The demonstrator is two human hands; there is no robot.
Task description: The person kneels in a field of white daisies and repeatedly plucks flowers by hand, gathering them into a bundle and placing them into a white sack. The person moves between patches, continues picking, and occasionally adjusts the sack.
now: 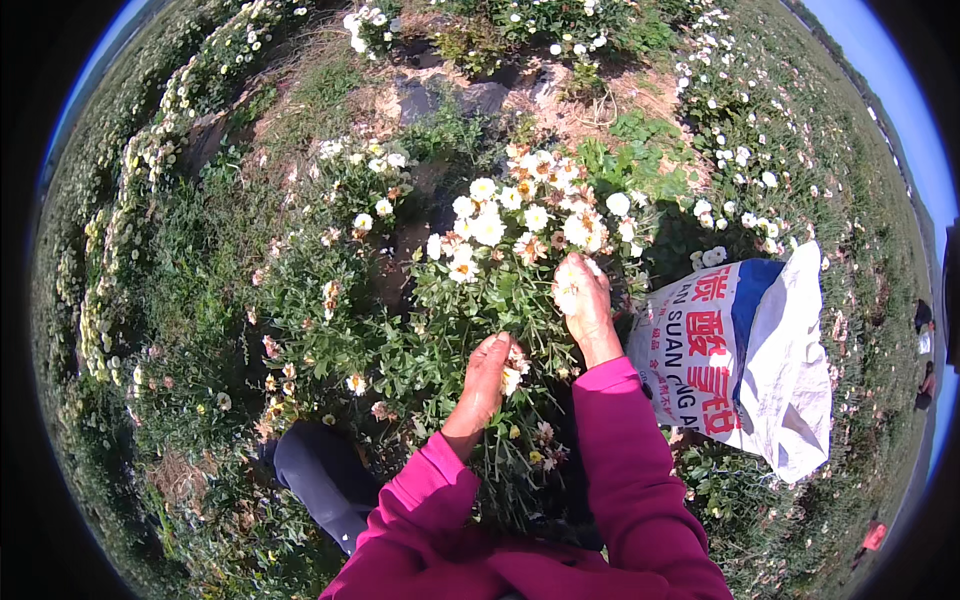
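Observation:
Both my hands are in a bushy plant with white chrysanthemum-like flowers (487,227), some of them browned. My right hand (587,300) is closed around white blooms (568,291) at the right side of the plant. Lower and to the left, my left hand (486,375) curls beside a partly browned white flower (511,380); its fingertips are hidden, so whether it grips the flower does not show. A white woven sack (686,337) with red and blue printing stands close to my right forearm, its mouth turned to the right.
Rows of white-flowered plants (112,285) curve along both sides. Bare soil with dark plastic sheeting (450,101) lies beyond the bush. My dark-clad knee (319,465) is at lower left. Small, distant figures, seemingly people (926,384), are at the far right edge.

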